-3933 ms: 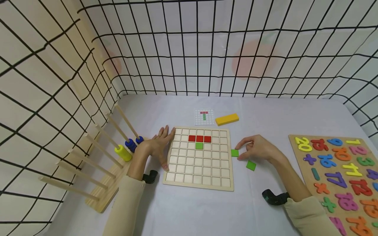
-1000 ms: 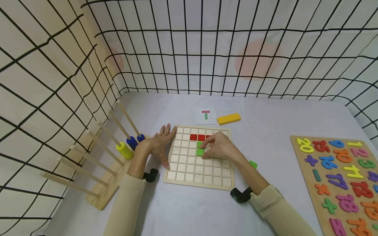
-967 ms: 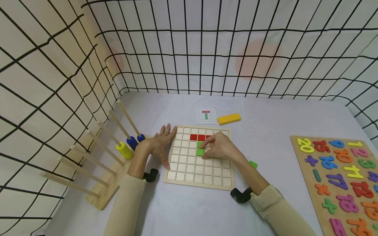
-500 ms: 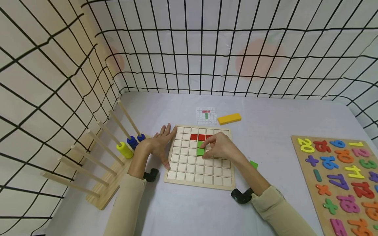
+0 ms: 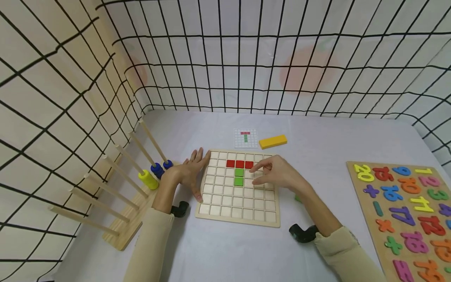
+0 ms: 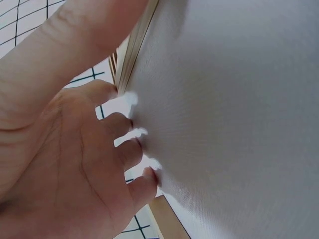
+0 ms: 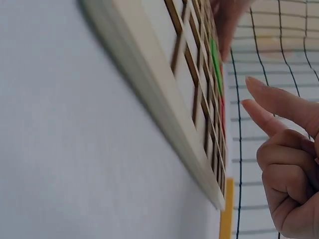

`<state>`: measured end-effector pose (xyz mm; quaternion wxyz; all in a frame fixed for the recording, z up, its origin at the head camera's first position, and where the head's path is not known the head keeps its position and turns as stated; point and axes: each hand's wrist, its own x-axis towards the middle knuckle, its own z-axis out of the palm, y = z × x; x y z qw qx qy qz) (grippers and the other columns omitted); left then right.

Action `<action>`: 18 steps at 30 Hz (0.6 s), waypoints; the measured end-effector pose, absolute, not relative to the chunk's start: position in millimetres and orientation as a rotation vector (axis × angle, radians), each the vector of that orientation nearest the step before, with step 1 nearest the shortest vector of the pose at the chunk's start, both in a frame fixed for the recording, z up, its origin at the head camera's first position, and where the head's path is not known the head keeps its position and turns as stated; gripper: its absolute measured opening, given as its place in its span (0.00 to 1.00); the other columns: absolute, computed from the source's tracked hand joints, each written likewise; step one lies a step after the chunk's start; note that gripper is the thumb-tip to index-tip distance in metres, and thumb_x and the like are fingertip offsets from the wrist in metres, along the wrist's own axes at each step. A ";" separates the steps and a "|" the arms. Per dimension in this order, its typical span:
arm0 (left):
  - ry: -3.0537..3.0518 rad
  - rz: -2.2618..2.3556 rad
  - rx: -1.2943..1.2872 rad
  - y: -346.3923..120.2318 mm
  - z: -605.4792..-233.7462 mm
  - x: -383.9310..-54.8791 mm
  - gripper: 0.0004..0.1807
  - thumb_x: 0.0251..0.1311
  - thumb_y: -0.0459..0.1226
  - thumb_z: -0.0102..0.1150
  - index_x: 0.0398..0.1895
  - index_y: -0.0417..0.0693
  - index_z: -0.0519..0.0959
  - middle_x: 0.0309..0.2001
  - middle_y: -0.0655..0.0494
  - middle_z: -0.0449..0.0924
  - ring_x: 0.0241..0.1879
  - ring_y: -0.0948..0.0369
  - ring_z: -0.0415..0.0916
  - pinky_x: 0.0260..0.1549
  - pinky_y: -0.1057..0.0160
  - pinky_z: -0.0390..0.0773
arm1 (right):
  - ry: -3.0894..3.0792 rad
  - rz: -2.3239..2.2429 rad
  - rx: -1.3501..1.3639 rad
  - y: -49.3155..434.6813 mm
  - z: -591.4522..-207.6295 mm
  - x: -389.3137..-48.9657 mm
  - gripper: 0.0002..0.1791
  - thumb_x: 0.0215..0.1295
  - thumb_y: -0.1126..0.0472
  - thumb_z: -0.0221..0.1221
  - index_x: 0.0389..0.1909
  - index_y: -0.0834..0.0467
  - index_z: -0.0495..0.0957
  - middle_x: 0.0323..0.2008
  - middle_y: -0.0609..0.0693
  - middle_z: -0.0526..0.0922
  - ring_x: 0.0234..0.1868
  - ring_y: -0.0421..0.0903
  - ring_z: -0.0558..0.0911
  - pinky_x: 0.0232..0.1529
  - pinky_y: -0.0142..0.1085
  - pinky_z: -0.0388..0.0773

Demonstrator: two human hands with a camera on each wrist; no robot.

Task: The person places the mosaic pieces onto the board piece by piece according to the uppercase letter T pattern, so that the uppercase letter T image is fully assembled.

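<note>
A wooden grid board (image 5: 236,213) lies mid-table, with three red tiles (image 5: 239,164) in a row. Below the middle red one, two green tiles (image 5: 239,181) sit one under the other. My left hand (image 5: 188,174) is spread along the board's left edge, its thumb and a fingertip at the rim; the left wrist view shows its fingertips on the cloth. Over the board's right part is my right hand (image 5: 280,172), holding nothing, with thumb and index finger apart and the other fingers curled. A loose green tile (image 5: 298,198) is partly hidden by the right wrist.
Behind the board lie a small printed grid card (image 5: 246,138) and a yellow block (image 5: 273,141). A peg stand (image 5: 128,223) with yellow and blue rings is at left, a number puzzle board (image 5: 373,188) at right. Black wire mesh (image 5: 239,64) encloses the table.
Over the last seconds my right hand brought a green tile from the board's right edge to the cell below the first green tile, let go and drew back rightward. My left hand stayed.
</note>
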<state>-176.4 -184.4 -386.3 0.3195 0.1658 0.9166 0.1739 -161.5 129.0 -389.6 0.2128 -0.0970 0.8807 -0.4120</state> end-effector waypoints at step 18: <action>2.412 0.424 0.452 -182.1 -384.9 -177.0 0.87 0.33 0.47 0.89 0.84 0.48 0.27 0.82 0.41 0.14 0.82 0.43 0.14 0.82 0.39 0.32 | 2.365 -1.119 -0.166 246.6 -388.3 -131.7 0.27 0.53 0.58 0.77 0.54 0.63 0.85 0.17 0.42 0.58 0.22 0.39 0.60 0.30 0.35 0.58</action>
